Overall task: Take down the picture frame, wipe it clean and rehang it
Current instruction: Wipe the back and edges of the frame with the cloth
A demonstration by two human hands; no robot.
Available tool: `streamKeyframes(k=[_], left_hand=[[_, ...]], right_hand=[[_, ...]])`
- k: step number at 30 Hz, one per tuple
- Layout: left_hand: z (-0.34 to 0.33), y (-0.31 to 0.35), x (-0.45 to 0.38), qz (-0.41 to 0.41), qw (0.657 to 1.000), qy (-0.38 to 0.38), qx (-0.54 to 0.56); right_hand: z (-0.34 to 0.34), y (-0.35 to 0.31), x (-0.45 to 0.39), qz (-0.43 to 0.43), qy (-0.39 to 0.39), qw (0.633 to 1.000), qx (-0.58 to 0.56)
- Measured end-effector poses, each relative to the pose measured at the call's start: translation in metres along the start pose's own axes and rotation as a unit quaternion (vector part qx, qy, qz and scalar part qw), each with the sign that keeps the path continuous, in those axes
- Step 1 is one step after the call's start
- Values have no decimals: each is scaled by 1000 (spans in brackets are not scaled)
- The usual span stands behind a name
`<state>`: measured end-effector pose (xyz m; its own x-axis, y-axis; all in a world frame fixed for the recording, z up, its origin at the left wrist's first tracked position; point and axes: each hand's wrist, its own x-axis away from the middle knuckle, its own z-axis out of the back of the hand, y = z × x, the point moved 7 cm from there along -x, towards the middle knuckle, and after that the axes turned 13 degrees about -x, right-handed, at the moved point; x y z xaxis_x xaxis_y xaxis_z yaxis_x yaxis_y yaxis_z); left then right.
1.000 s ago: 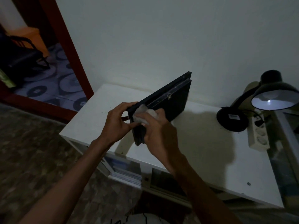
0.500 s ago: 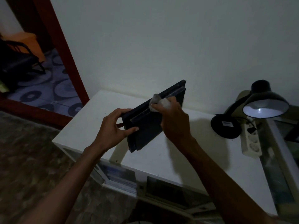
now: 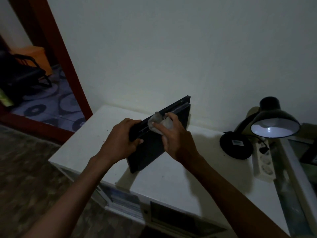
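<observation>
**Frame held on edge over the tabletop, rag on its upper rim**

The left hand [image 3: 118, 143] is clamped on the near end of the frame [image 3: 151, 148], thumb on the side facing the camera and fingers wrapped over the top edge. The right hand [image 3: 175, 140] is closed around a crumpled pale rag [image 3: 157, 123] and presses it against the frame's upper rim, about midway along its length. The two hands are close together, with only a short stretch of frame between them.

The frame is dark and stands on edge, its back turned to the camera. Its lower near corner is at or just above the tabletop [image 3: 180, 182], close to the front edge; whether it actually touches cannot be told in the dim light. The far upper corner rises toward the wall [image 3: 171, 48], so the frame runs diagonally away from the person.

The tabletop is white. On its right side, near the back edge, stands a black lamp [image 3: 267, 127], its shade tilted toward the camera. Just right of the lamp's round base lies a white power strip [image 3: 264, 160], along the tabletop's right edge, with a dark plug in its far end.

Left of the wall, a red-brown doorframe [image 3: 68, 69] opens onto a patterned floor [image 3: 42, 107], where a dark chair [image 3: 20, 78] stands.
</observation>
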<state>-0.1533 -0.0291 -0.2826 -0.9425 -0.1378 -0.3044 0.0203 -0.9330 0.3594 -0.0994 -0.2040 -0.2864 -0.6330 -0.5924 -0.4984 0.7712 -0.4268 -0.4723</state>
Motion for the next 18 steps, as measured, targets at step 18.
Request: streamKeyframes(k=[18], left_hand=[[-3,10,0,56,998,-20,-33]], right_hand=[[15,27,-15,-48,65,997,0]])
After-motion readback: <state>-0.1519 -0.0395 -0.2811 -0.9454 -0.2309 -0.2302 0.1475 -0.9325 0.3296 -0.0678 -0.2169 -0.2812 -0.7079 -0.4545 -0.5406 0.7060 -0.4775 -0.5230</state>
